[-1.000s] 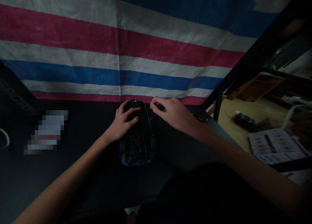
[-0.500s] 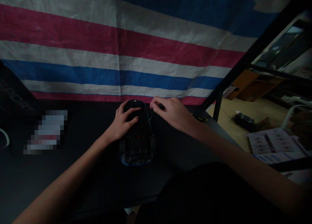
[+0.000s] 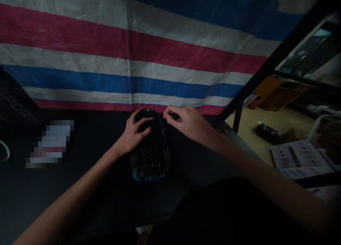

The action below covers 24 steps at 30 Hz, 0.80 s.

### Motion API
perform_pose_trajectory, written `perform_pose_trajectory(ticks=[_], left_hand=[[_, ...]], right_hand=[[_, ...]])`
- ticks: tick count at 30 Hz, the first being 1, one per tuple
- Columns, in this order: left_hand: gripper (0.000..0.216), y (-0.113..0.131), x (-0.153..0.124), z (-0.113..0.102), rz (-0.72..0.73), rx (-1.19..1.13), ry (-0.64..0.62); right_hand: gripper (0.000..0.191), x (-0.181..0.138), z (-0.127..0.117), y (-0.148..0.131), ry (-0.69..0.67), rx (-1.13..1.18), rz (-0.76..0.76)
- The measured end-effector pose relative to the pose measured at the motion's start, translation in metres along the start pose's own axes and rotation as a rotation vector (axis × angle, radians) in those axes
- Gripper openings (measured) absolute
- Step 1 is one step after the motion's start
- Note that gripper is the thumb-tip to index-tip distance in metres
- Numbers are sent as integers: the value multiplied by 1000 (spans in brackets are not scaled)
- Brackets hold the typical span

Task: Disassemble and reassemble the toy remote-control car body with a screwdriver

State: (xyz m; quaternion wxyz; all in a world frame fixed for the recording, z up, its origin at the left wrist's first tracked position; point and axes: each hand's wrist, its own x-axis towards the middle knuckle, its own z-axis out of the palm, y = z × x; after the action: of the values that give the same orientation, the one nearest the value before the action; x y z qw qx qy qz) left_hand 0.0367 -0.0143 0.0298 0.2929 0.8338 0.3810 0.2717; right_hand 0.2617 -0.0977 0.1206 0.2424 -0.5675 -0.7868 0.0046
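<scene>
A toy car (image 3: 150, 156) with a blue-edged body lies upside down on the black table, its dark underside up and its wheels showing. My left hand (image 3: 134, 134) grips its far left part, with thumb and forefinger across the underside and the other fingers along the side. Just right of the car's far end, my right hand (image 3: 186, 120) is closed in a pinch. A small dark object (image 3: 174, 115) shows between its fingers; most of it is hidden, so its kind is unclear. The light is very dim.
Striped red, white and blue sheeting (image 3: 149, 67) hangs behind the table (image 3: 106, 202). A yellow-and-black item (image 3: 220, 130) lies by the right edge. On the left are a blurred-out packet (image 3: 52, 143) and a dark box marked SPORT (image 3: 16, 99). Boxes (image 3: 282, 92) stand on the floor.
My right hand's fingers have shifted very slightly around the small dark object. My left hand and the toy car stay in place.
</scene>
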Motion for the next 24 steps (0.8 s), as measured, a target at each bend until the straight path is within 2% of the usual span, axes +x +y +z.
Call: perform_pose_trajectory(ticks=[2,5,9,15,19,24], left_hand=[[52,-1,0,0,-3,-3,5],[52,-2,0,0,8,-5,0],[52,0,0,0,1,1,-3],[53,-1,1,-1,-1,12,-3],[52,0,1,-1,7,14,-3],[52,2,0,-2,9,28,0]], right_hand=[[19,0,0,-1,6,18,-39],[20,0,1,-1,18,-32,0],[17,1,3,0,37,-4,-31],[18,0,6,0,56,-8,15],[18,0,6,-3,57,-113,83],[13,4,5,-3,45,-57,-24]])
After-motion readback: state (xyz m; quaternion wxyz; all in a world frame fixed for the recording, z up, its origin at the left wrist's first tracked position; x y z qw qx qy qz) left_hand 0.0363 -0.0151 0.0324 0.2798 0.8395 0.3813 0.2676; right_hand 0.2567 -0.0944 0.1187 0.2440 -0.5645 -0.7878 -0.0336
